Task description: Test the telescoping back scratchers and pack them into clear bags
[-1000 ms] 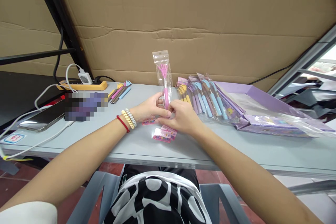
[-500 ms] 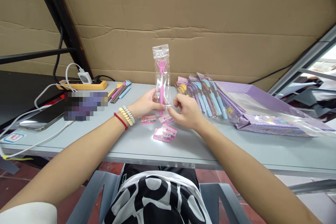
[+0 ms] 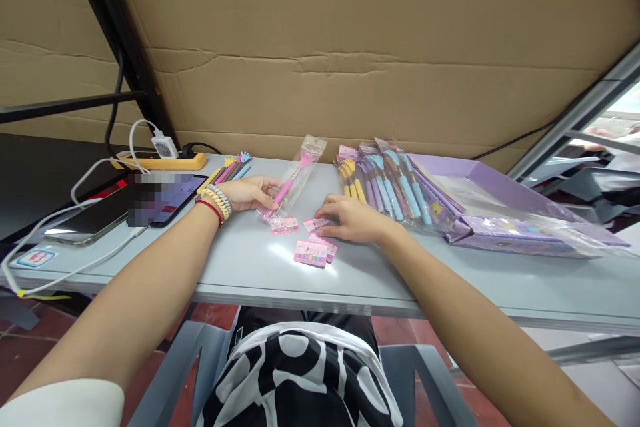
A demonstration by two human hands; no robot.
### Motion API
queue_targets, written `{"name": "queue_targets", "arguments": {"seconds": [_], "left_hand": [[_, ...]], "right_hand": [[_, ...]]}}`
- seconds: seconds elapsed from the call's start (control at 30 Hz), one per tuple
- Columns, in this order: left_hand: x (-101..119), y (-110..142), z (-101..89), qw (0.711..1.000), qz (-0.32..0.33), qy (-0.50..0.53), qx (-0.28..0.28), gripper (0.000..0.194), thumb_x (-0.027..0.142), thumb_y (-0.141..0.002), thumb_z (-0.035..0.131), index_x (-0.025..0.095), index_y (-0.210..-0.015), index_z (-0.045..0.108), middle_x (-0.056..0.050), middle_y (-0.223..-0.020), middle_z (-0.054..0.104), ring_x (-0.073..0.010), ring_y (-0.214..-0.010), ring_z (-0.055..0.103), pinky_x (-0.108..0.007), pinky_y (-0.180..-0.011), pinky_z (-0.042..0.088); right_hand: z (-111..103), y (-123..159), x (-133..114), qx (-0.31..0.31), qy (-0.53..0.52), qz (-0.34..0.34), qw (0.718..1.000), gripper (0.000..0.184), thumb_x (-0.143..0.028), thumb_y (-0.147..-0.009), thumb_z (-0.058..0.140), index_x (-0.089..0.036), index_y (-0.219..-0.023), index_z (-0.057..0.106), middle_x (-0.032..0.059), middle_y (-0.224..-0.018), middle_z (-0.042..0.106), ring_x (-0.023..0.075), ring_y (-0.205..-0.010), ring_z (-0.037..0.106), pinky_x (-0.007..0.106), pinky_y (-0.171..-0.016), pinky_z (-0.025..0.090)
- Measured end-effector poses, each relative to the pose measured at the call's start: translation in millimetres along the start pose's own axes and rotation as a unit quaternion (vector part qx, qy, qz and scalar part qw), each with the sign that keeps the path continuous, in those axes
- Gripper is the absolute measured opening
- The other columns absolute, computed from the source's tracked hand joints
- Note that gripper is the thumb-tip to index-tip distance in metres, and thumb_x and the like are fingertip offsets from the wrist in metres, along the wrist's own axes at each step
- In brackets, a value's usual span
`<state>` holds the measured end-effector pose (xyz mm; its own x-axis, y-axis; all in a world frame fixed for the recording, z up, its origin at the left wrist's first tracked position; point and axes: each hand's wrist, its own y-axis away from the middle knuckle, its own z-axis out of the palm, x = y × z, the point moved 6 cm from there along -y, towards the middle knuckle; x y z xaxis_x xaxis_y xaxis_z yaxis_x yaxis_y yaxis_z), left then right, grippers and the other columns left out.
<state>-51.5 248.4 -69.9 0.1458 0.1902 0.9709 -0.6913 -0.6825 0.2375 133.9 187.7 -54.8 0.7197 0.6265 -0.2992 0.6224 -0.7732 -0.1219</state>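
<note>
The pink stick (image 3: 285, 190) slanted within its clear bag (image 3: 314, 146) over the worktop (image 3: 240, 273), held near its lower end by the fingers of the left hand (image 3: 249, 194). It was probably light and stiff, the bag slippery, so its thicker lower part offered the surest hold. The right hand (image 3: 351, 218) curled at a card (image 3: 311, 224); whether its fingers gripped could not be told.

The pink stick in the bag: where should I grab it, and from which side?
Probably by the long, straight handle, pinched through the clear bag from the left, as the left hand does. The stick slants, its handle end near and left; the hand-shaped tip points away and looks harder to hold.
</note>
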Motion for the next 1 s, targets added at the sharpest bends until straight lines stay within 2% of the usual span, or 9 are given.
{"name": "queue_targets", "arguments": {"seconds": [0.1, 0.27, 0.33, 0.47, 0.6, 0.77, 0.9, 1.0], "left_hand": [[-5, -3, -2.9, 1.0, -0.007, 0.016, -0.014, 0.046, 0.006, -0.053, 0.083, 0.012, -0.096, 0.065, -0.001, -0.071, 0.066, -0.0101, -0.059, 0.063, -0.019, -0.056, 0.054], [-8, -6, -3.6, 0.999, -0.018, 0.021, -0.024, 0.047, 0.006, -0.054, 0.083, 0.012, -0.097, 0.066, -0.002, -0.075, 0.069, -0.011, -0.063, 0.066, -0.02, -0.061, 0.056], [-8, -7, -3.4, 0.999, -0.022, 0.018, -0.026, 0.046, 0.006, -0.054, 0.083, 0.012, -0.096, 0.066, -0.002, -0.075, 0.069, -0.0111, -0.064, 0.066, -0.02, -0.062, 0.056], [-9, -8, -3.0, 0.999, -0.019, 0.005, -0.034, 0.038, 0.007, -0.056, 0.082, 0.012, -0.089, 0.063, -0.001, -0.072, 0.068, -0.0111, -0.063, 0.066, -0.02, -0.062, 0.056], [-9, -8, -1.8, 0.999, -0.017, -0.009, -0.041, 0.036, 0.008, -0.055, 0.082, 0.013, -0.084, 0.061, -0.001, -0.071, 0.067, -0.0112, -0.062, 0.065, -0.021, -0.061, 0.055], [-5, -6, 2.7, 0.998, -0.009, -0.029, -0.053, 0.037, 0.009, -0.056, 0.082, 0.014, -0.088, 0.063, 0.0, -0.07, 0.066, -0.0102, -0.058, 0.063, -0.02, -0.056, 0.052], [-2, -3, 7.4, 0.997, -0.003, -0.027, -0.067, 0.044, 0.01, -0.055, 0.083, 0.015, -0.095, 0.065, 0.0, -0.071, 0.067, -0.0103, -0.06, 0.063, -0.019, -0.057, 0.051], [1, 0, 12.7, 0.997, -0.003, -0.019, -0.076, 0.052, 0.01, -0.056, 0.083, 0.017, -0.104, 0.065, -0.001, -0.074, 0.068, -0.0102, -0.061, 0.063, -0.019, -0.057, 0.05]], "right_hand": [[1, -1, 1, -0.023, 0.007, 0.029, 0.999, 0.032, -0.043, -0.081, 0.063, -0.02, -0.103, 0.067, 0.0078, -0.103, 0.061, 0.019, -0.088, 0.057, 0.029, -0.076, 0.04], [1, 0, 1, -0.049, 0.026, 0.049, 0.997, 0.044, -0.046, -0.083, 0.058, -0.018, -0.118, 0.06, 0.0098, -0.111, 0.058, 0.0207, -0.093, 0.056, 0.031, -0.077, 0.04], [2, 0, 1, -0.051, 0.026, 0.052, 0.997, 0.041, -0.046, -0.083, 0.058, -0.019, -0.114, 0.062, 0.0093, -0.109, 0.058, 0.0198, -0.09, 0.056, 0.03, -0.075, 0.04], [0, -2, 3, -0.03, 0.008, 0.047, 0.998, 0.031, -0.043, -0.078, 0.065, -0.018, -0.097, 0.064, 0.0076, -0.1, 0.059, 0.0166, -0.081, 0.053, 0.028, -0.071, 0.039], [-4, -2, 4, -0.008, -0.011, 0.054, 0.998, 0.035, -0.043, -0.067, 0.074, -0.017, -0.085, 0.06, 0.0046, -0.089, 0.058, 0.0144, -0.073, 0.049, 0.026, -0.065, 0.036], [-6, -1, 5, 0.011, -0.055, 0.062, 0.996, 0.036, -0.038, -0.062, 0.077, -0.018, -0.077, 0.051, -0.0015, -0.072, 0.055, 0.0112, -0.063, 0.044, 0.024, -0.056, 0.031], [-10, 1, 4, 0.044, -0.105, 0.046, 0.992, 0.027, -0.033, -0.067, 0.071, -0.018, -0.08, 0.053, -0.0032, -0.067, 0.053, 0.01, -0.06, 0.044, 0.023, -0.055, 0.031], [-17, 3, 4, 0.077, -0.132, 0.037, 0.988, 0.019, -0.035, -0.075, 0.062, -0.017, -0.077, 0.056, -0.0038, -0.059, 0.051, 0.0089, -0.054, 0.041, 0.022, -0.053, 0.029]]}}
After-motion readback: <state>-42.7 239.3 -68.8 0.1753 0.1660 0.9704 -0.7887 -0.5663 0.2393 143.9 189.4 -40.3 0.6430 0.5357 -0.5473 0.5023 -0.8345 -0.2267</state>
